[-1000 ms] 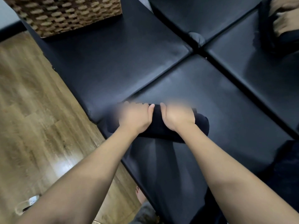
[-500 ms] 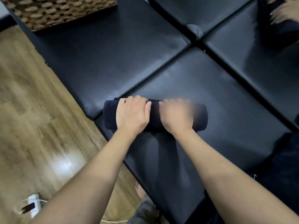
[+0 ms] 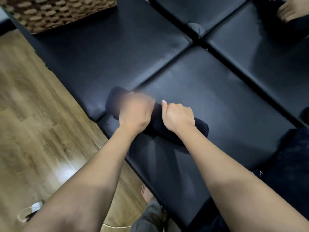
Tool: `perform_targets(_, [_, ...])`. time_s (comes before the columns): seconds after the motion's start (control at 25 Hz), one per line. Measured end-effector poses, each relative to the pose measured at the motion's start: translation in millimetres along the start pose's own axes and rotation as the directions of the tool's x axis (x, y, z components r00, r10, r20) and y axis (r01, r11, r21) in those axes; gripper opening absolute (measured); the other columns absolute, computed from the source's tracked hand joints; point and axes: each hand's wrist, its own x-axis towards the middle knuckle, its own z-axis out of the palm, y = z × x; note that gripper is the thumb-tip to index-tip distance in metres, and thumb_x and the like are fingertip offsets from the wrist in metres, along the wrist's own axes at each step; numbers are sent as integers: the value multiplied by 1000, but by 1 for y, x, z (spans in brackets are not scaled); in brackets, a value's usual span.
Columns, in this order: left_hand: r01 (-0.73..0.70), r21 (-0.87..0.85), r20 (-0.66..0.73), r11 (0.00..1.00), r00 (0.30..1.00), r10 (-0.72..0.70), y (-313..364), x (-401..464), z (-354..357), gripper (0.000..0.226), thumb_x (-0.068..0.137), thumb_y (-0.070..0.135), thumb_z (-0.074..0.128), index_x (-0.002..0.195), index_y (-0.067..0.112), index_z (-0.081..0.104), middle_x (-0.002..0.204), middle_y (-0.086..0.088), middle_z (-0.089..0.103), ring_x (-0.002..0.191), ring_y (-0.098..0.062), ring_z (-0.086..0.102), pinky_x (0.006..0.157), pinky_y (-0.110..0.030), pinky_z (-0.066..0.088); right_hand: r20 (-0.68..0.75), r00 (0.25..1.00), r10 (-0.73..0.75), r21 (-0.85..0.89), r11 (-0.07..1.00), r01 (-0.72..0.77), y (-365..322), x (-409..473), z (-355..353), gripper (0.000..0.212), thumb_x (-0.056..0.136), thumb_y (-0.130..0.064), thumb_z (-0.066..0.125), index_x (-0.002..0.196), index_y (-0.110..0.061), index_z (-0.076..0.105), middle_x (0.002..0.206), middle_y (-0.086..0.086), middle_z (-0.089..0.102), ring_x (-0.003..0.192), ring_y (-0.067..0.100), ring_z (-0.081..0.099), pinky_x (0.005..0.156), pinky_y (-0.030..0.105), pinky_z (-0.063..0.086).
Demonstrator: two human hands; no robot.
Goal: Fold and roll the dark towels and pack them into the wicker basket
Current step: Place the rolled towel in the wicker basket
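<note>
Currently your left hand (image 3: 135, 113) and right hand (image 3: 178, 118) both grasp the rolled towel (image 3: 157, 119) beneath your fingers, its long axis running left-right; the wicker basket (image 3: 58, 12) lies well beyond, nearer your left hand.

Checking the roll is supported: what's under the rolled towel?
The rolled towel lies on a black cushion; both hands cover its middle, hiding the contact below.
</note>
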Motion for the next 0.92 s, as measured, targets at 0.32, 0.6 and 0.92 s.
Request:
perform_targets(0.32, [520,-687,101,508,760,-642,65,-60,18,64,107,43,30,162,23,4,169,-4,-15,156,-22,-2,124,-44,10,59,986,157,171,971,-165,-14,-28,5,72,107,-48,7,105,-6,66,105,15,70,99,37,63,79,41,41])
perform_targets(0.6, [633,-760,546,-149,496,-675,98,-77,-1,61,104,58,31,159,43,11,164,12,27,146,-11,33,114,-26,26,273,939,208,439,841,-315,-11,-47,10,91,89,-80,2,128,-23,61,124,5,65,119,30,56,97,45,44])
perform_targets(0.92, [625,-748,641,-224,593,-487,65,-86,-18,85,72,80,63,146,50,34,139,16,58,120,-7,61,105,-39,51,427,868,253,675,550,-492,-24,-85,8,102,80,-91,8,133,-20,59,125,2,61,118,26,55,108,49,42])
